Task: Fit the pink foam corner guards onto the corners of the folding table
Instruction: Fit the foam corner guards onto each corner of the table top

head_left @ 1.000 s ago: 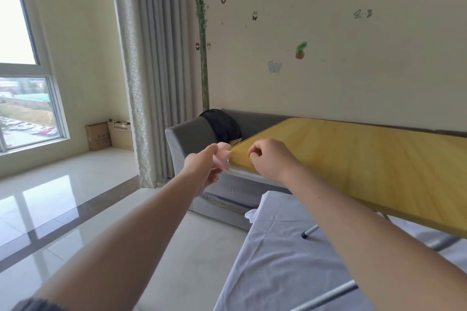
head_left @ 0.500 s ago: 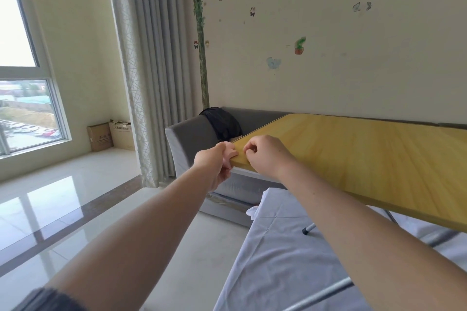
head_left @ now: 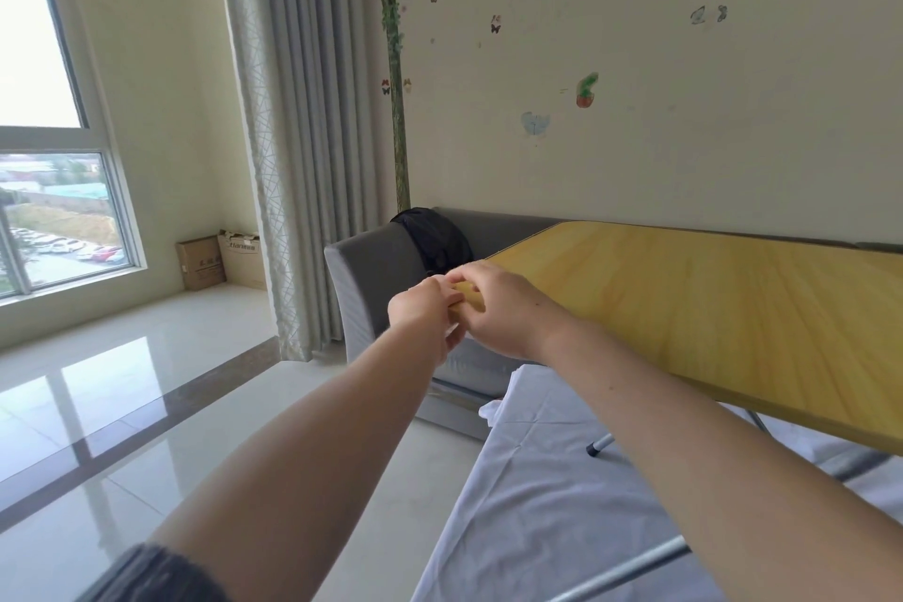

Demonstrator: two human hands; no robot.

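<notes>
The folding table [head_left: 708, 308] has a yellow wood-grain top that runs from its near-left corner off to the right. Both of my hands meet at that corner. My left hand [head_left: 427, 315] is closed against the corner from the left side, fingers curled under the edge. From above, my right hand [head_left: 505, 310] clasps the corner, fingers bent over the top. A small patch of yellow top shows between the two hands. The pink foam corner guard is hidden under my fingers.
Behind the corner stands a grey sofa [head_left: 376, 279] with a black bag [head_left: 435, 235] on it. A white sheet [head_left: 547, 479] lies below the table, with metal table legs [head_left: 630, 569] across it. Cardboard boxes [head_left: 222, 259] sit by the curtain [head_left: 303, 137]; glossy tiled floor on the left.
The pink guard showed in my left hand a second ago; the hands have since closed together over the table corner and cover it. The view has shifted slightly.
</notes>
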